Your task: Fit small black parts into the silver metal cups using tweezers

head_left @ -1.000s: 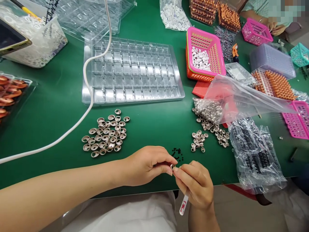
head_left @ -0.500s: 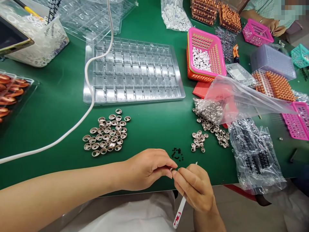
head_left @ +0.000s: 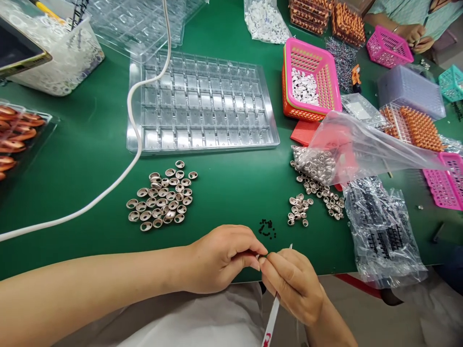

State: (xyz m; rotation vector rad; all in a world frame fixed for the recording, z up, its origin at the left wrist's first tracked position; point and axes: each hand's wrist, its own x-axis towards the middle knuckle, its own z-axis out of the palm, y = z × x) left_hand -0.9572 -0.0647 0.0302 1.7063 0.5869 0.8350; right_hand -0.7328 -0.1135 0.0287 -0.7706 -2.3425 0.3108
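My left hand [head_left: 220, 260] is closed in a pinch on a small metal cup-like piece [head_left: 259, 257], mostly hidden by the fingertips. The fingertips of my right hand [head_left: 296, 284] meet it from the other side. White tweezers [head_left: 273, 315] with a red mark lie through my right hand, their tip showing beyond the knuckles. Just past my fingers are several tiny black bits [head_left: 267, 228]. A loose group of silvery oval metal cups [head_left: 161, 202] lies left of centre, and smaller metal cups [head_left: 298, 210] lie to the right.
A clear compartment tray [head_left: 202, 103] lies ahead, crossed by a white cable [head_left: 134, 120]. To the right are a stacked pink basket [head_left: 331, 86], a plastic bag of metal cups [head_left: 318, 164] and a bag of black parts [head_left: 379, 231]. Another person's hands [head_left: 415, 38] work at far right.
Both hands keep their pinch at nearly the same spot. The tweezers' lower end has shifted slightly down and right; the whole view has moved a little.
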